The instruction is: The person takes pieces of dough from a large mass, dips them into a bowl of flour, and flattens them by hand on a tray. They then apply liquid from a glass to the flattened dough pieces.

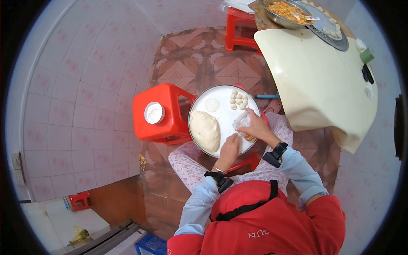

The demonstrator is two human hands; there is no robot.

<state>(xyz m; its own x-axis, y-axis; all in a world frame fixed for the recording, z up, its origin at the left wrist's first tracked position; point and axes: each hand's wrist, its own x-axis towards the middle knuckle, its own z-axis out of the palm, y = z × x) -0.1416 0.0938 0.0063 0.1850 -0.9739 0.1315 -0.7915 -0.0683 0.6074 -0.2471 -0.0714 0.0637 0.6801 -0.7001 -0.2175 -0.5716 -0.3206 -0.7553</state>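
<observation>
A round white tray with a dark rim rests over my lap. My right hand grips a clear plastic container at the tray's right side. Close below it, my left hand has its fingers curled together; what they hold, if anything, is hidden. A large lump of dough lies on the left of the tray. Above it sits a flat dough round, and several small dough balls are clustered near the upper right rim. Partly covered by my right hand is something orange-brown.
A white bowl of flour stands on a red stool left of the tray. At upper right, a metal bowl of orange filling with a spoon and a grey tray of dough pieces stand beyond a cream-coloured sheet. Another red stool is behind.
</observation>
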